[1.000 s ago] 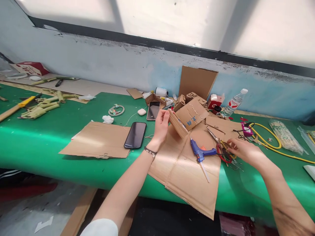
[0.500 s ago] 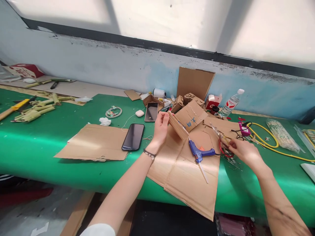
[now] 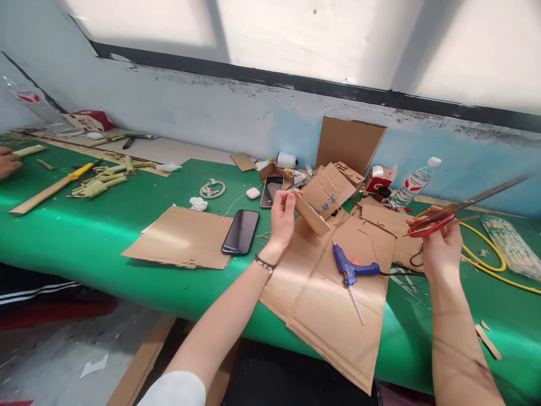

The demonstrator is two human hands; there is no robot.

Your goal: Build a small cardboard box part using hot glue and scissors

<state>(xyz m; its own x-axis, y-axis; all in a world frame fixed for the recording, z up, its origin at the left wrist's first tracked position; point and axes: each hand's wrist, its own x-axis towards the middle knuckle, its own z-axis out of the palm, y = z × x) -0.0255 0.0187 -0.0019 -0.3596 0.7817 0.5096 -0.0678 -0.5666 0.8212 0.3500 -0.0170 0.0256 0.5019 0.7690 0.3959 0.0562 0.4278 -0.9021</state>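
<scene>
Between the thumb and fingers of my left hand [image 3: 282, 217] is a folded cardboard piece [image 3: 333, 189] with blue handwriting, held up over the table. My right hand [image 3: 442, 248] is raised on the right, closed around red-handled scissors [image 3: 435, 224] whose long blades point up to the right. Below, a blue glue gun [image 3: 350, 266] lies on a large cardboard sheet [image 3: 325, 316], its cord running right beneath my right wrist. A thin glue stick pokes out of its back end.
A dark phone [image 3: 240, 232] and a flat cardboard piece [image 3: 177, 239] lie left of my left arm. Behind stand a water bottle [image 3: 416, 183] and small cardboard parts. A yellow cable [image 3: 486, 265] curves at right. Another person's hand [image 3: 8, 162] is at the far left.
My right hand has lifted the scissors off the table and turned them so the blades point up right. My left hand still holds the cardboard piece. The view has swung slightly left.
</scene>
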